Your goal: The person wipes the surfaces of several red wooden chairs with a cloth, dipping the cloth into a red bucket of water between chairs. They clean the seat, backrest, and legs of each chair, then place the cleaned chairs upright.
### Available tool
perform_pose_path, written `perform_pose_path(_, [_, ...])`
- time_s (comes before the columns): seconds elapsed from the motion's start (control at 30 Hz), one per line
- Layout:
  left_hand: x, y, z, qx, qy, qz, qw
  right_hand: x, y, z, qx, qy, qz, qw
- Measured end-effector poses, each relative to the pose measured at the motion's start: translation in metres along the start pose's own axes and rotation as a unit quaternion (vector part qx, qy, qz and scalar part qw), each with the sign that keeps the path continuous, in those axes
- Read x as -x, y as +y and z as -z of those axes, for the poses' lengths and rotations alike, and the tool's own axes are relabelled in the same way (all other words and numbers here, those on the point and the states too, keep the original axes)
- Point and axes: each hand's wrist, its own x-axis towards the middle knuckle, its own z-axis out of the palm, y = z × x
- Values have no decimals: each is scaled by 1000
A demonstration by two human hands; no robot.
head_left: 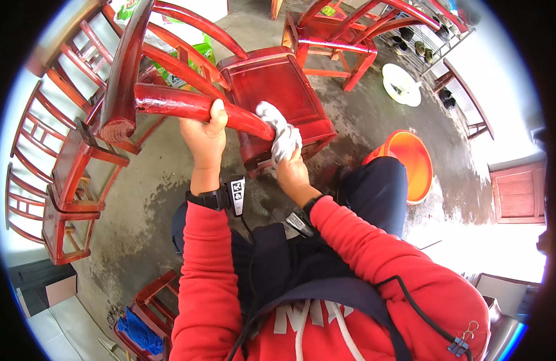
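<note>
A glossy red wooden chair (278, 85) lies tipped over in front of me, its flat seat panel showing. My left hand (206, 135) grips a thick rounded red wooden chair part (178, 101) from below, the thumb on top. In my right hand (292, 171) is a bunched whitish cloth (282, 131), which touches the right end of that part. Another thick curved red wooden piece (124, 72) rises at the part's left end. Both wrists wear black straps.
An orange bucket (420, 164) stands beyond my knee. A white basin (400, 85) sits on the partly wet floor. Red wooden chairs (75, 176) are stacked at left; another chair (336, 45) stands behind. A blue cloth (140, 331) lies on a wooden seat at lower left.
</note>
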Motion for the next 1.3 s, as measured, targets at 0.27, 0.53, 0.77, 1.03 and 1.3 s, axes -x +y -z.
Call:
perform_pose_path(0.27, [-3, -2, 1, 5, -7, -19, 1000, 50, -9, 29, -29, -19, 189, 981])
perform_pose_path(0.53, [-2, -4, 1, 42, -6, 7, 999, -18, -29, 18, 136, -21, 252, 958])
perform_pose_path(0.77, [-1, -1, 5, -25, -43, -11, 999, -5, 67, 10, 77, 101, 309, 943])
perform_pose_path(1.03, [0, -4, 4, -41, 3, 15, 999, -51, 151, 64, 23, 103, -100, 989])
perform_pose_path(1.3, [7, 5, 0, -40, 18, 91, 995, -216, 114, 162, -40, 205, 14, 978])
